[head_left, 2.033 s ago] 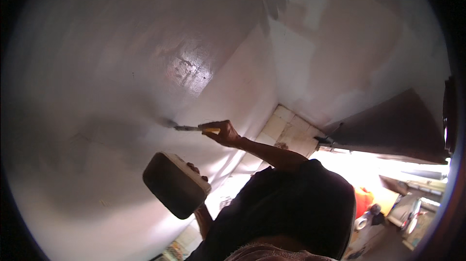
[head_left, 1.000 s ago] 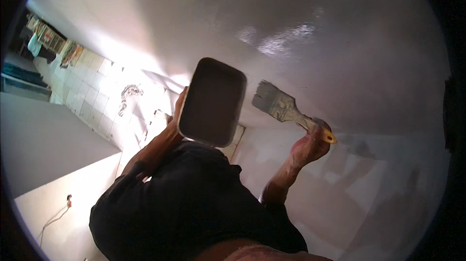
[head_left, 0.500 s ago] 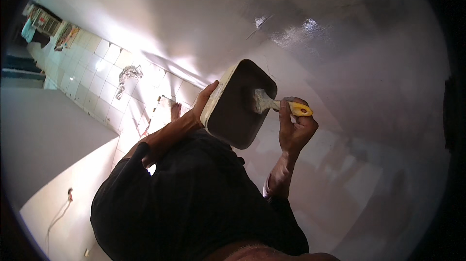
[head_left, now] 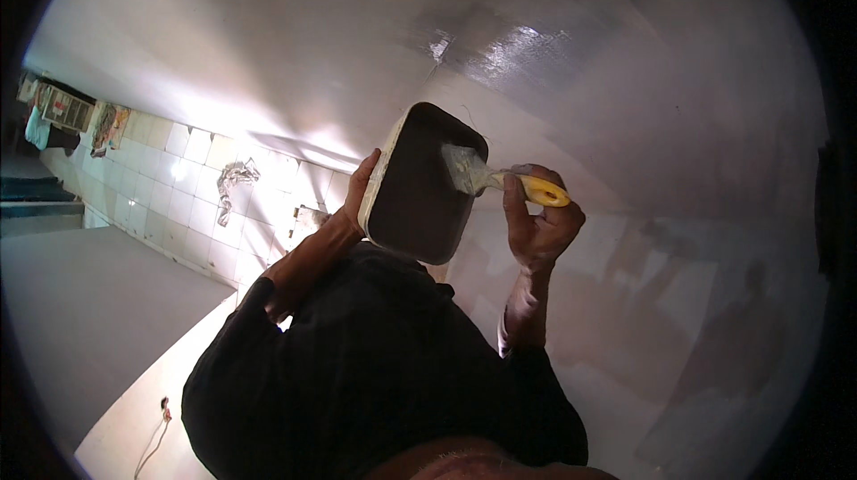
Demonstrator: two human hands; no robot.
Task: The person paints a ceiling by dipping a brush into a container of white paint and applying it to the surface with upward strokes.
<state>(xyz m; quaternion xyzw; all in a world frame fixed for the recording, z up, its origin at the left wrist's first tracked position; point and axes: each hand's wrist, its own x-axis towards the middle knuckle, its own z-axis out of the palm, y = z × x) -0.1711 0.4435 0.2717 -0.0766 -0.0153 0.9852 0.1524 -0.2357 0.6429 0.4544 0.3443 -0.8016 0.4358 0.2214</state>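
My left hand [head_left: 359, 190] grips the near-left side of a rectangular paint tub [head_left: 415, 203] with rounded corners, a pale outside and a dark inside. The tub is tilted, its mouth facing up toward me. In my right hand [head_left: 543, 221] is a paintbrush [head_left: 533, 187] with a yellow handle, its fingers wrapped round the grip. The brush head, coated in pale paint, lies over the tub's right part, inside the rim. How deep the paint stands in the shaded tub I cannot tell.
Ahead, a pale wall [head_left: 357, 25] carries a shiny wet patch [head_left: 518, 47]. To the left runs a white tiled floor [head_left: 183, 177] with a crumpled wrapper-like scrap [head_left: 237, 178] on it. A crate-like rack [head_left: 67, 108] stands far left. A wire [head_left: 159, 435] hangs from the lower-left wall.
The tub and brush have shifted slightly left in view. The brush head appears more tilted, with more of its bristles showing. My view has turned a little. Both hands keep their holds.
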